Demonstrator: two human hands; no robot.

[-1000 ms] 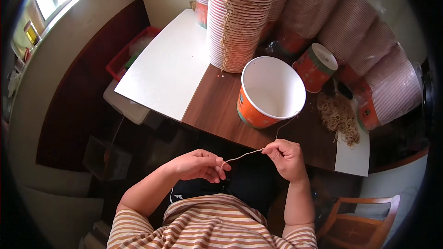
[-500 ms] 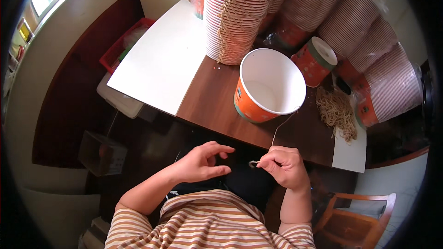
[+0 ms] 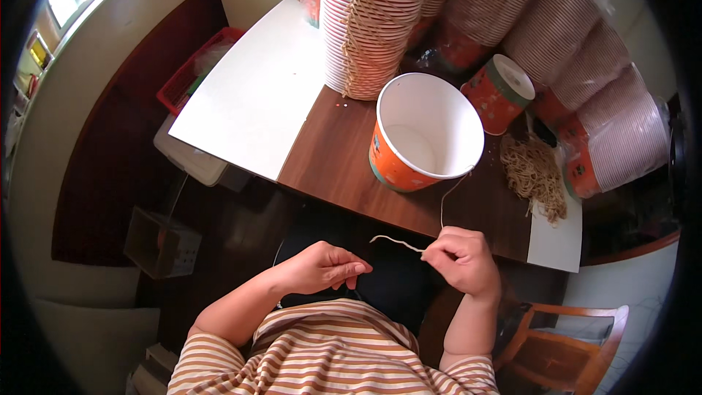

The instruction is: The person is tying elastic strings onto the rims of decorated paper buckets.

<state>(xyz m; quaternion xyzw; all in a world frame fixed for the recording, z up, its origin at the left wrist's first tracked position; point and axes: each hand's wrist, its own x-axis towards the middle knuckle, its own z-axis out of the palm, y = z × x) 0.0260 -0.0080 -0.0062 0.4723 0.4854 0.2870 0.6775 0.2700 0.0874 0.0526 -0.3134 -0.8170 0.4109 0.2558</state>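
An orange paper bucket (image 3: 398, 164) with a white inside and a green base stands upright near the table's front edge. From its rim at the right, a thin beige string (image 3: 398, 242) runs down to my right hand (image 3: 462, 260). That hand is closed, pinching the string between thumb and fingers, and the loose end sticks out to the left. My left hand (image 3: 327, 266) hovers in front of my body, just short of the loose end. Its fingers are drawn together against the thumb, and nothing shows in them.
Tall stacks of paper buckets (image 3: 376, 29) stand at the back and right, one strung with twine. A bundle of beige strings (image 3: 534, 175) lies right of the bucket, beside an upside-down bucket (image 3: 499, 93). A wooden chair (image 3: 563, 344) is at lower right; a red basket (image 3: 179, 91) sits left.
My right hand has moved slightly right, and more of the string's end now shows, stretched out to the left. My left hand's fingers, spread before, have closed together.
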